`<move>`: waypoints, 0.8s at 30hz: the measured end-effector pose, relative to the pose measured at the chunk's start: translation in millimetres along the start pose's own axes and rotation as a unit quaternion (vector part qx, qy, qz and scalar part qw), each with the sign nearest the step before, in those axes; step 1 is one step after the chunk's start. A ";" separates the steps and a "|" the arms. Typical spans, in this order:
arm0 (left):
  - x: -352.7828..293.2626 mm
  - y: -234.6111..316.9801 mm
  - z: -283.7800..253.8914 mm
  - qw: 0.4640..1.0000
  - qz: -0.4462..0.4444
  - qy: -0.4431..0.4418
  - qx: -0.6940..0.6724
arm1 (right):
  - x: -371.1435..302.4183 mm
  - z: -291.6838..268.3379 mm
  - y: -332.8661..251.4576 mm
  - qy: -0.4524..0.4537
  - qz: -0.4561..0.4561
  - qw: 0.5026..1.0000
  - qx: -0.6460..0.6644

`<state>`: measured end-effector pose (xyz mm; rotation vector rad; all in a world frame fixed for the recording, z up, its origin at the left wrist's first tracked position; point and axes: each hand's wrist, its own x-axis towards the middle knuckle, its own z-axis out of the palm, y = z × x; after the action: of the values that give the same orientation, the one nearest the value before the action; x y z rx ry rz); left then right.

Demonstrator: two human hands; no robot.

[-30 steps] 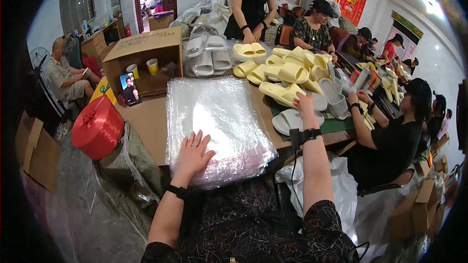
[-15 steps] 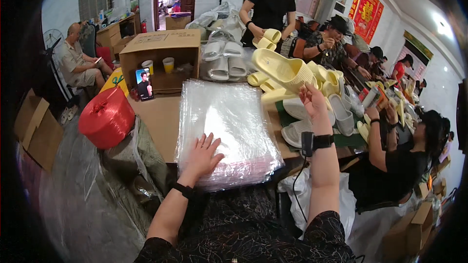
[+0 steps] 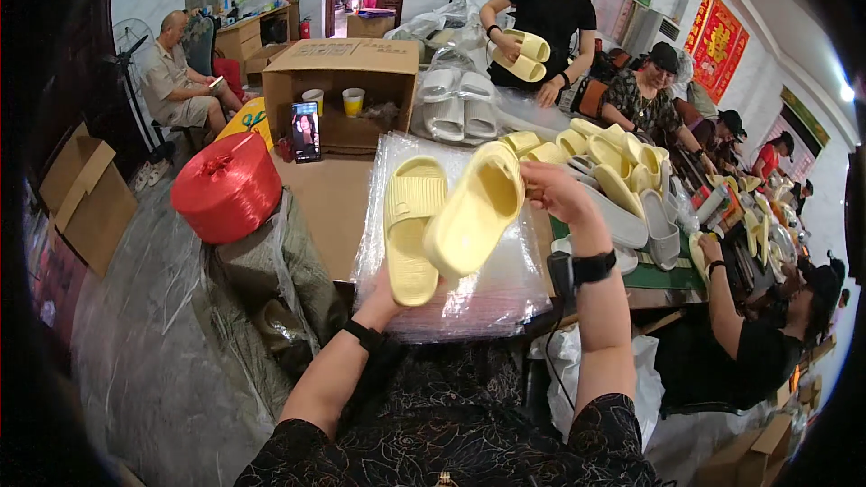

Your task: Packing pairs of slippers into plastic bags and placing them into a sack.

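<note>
My right hand [image 3: 559, 191] grips a pale yellow slide slipper [image 3: 471, 221] by its strap end, holding it tilted above a stack of clear plastic bags [image 3: 505, 293]. Left of that one, a matching yellow slide slipper [image 3: 416, 257] points its toe away from me. My left hand [image 3: 382, 296] is at its heel, with the fingers mostly hidden behind the sole. To the right lies a pile of yellow slippers [image 3: 613, 158], with grey slippers [image 3: 663, 225] beside and under it.
A cardboard box [image 3: 338, 59] lies open toward me, with cups inside and a phone [image 3: 306, 133] leaning at its front. Left stands a red twine roll [image 3: 225, 188]. Bagged grey slippers [image 3: 458, 108] sit behind the bags. A co-worker [image 3: 546, 22] opposite holds yellow slippers; others sit along the right.
My right hand has brought yellow slippers from the pile left over the bags, where two now show apart. My left hand, earlier flat on the bags, is now at one slipper's heel.
</note>
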<state>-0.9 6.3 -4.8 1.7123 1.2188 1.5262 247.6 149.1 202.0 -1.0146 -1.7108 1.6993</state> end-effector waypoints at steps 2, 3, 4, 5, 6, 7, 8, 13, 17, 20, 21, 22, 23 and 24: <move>0.7 2.0 2.1 0.975 -0.093 0.003 -0.203 | 21.6 -12.5 30.1 0.048 0.052 0.992 -0.107; 2.9 3.6 5.1 0.901 -0.180 0.004 -0.394 | 35.7 -27.0 50.7 0.047 0.065 0.984 -0.162; 7.2 1.8 3.0 0.830 -0.204 -0.006 -0.518 | 45.8 -31.1 65.1 0.044 0.073 0.971 -0.223; 8.9 -7.5 1.9 0.830 -0.204 -0.003 -0.519 | 52.9 -28.6 75.6 0.040 0.080 0.955 -0.283; 8.1 -21.4 -0.2 0.765 -0.229 0.000 -0.601 | 57.8 -16.2 82.6 0.062 0.073 0.950 -0.298; 13.4 -10.7 1.3 0.689 -0.257 -0.007 -0.678 | 61.1 -16.0 91.7 0.066 0.076 0.950 -0.295; 8.7 2.7 4.6 0.887 -0.222 0.008 -0.405 | 64.3 -16.0 100.2 0.089 0.066 0.963 -0.244; -3.8 -28.6 6.2 0.994 -0.088 0.036 -0.055 | 72.1 27.7 120.2 0.350 -0.312 0.848 -0.248; 1.8 13.7 -1.6 1.000 0.027 -0.011 -0.003 | 4.4 82.4 94.6 0.199 -0.103 0.931 -0.289; -10.2 -34.9 -1.5 0.999 -0.033 -0.027 0.003 | -4.3 120.6 124.1 0.098 -0.048 0.898 -0.426; -8.2 -50.9 -0.7 0.996 -0.004 -0.030 0.085 | 1.1 128.5 138.3 0.136 -0.101 0.880 -0.444; 0.2 -4.1 -2.5 0.997 -0.046 -0.059 0.007 | 7.5 126.1 146.7 0.180 -0.155 0.856 -0.459; 6.2 -12.3 3.0 0.997 -0.039 -0.067 0.009 | 14.6 119.4 152.8 0.190 -0.156 0.855 -0.457; 4.5 -11.7 4.0 0.994 -0.076 -0.072 -0.041 | 18.5 122.6 151.5 0.187 -0.140 0.856 -0.461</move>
<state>-0.4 16.2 -13.5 1.6093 1.1676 1.3209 161.3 80.3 40.3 -1.2743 -2.2639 0.3779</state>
